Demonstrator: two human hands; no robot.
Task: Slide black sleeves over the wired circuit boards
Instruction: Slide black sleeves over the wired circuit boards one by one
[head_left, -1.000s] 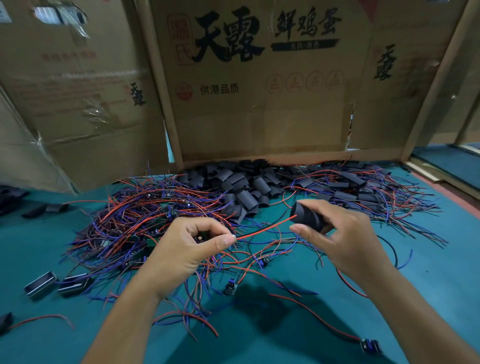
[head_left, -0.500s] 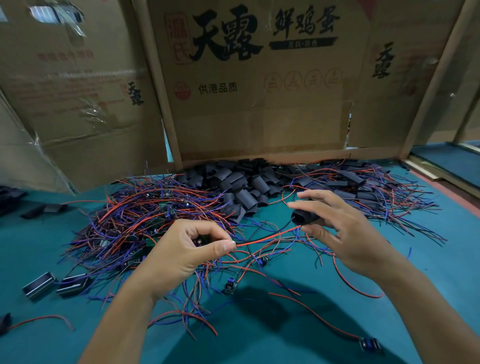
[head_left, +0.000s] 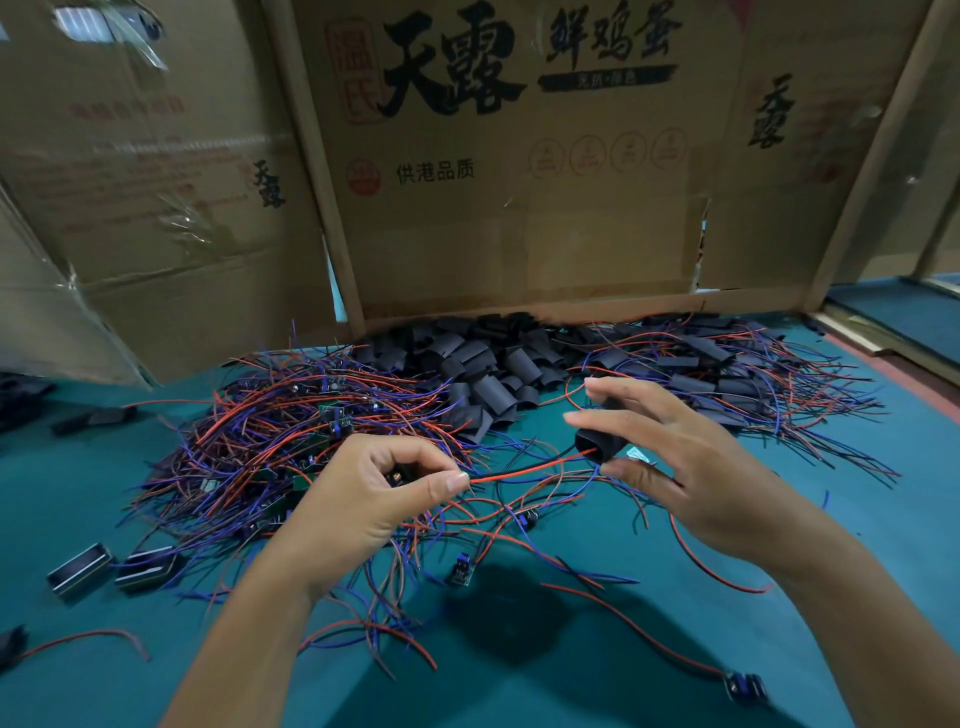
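Note:
My left hand (head_left: 358, 506) is curled around a small circuit board and pinches its red wire (head_left: 524, 472) between thumb and forefinger. The wire runs right into the mouth of a black sleeve (head_left: 597, 444). My right hand (head_left: 691, 467) holds that sleeve between thumb and fingers, with the fingers spread fairly straight. A heap of wired boards (head_left: 311, 431) with red and blue leads lies behind my left hand. Loose black sleeves (head_left: 488, 369) are piled at the back centre.
Cardboard boxes (head_left: 519, 182) wall off the back of the teal table (head_left: 597, 649). Sleeved boards with wires (head_left: 727, 374) lie at the back right. Two small metal-edged parts (head_left: 109, 569) sit at the left. Stray boards (head_left: 460, 569) and wires lie in front.
My right hand has opened its fingers wider around the sleeve and shifted slightly left and down. The red wire now enters the sleeve's mouth. My left hand has stayed almost still.

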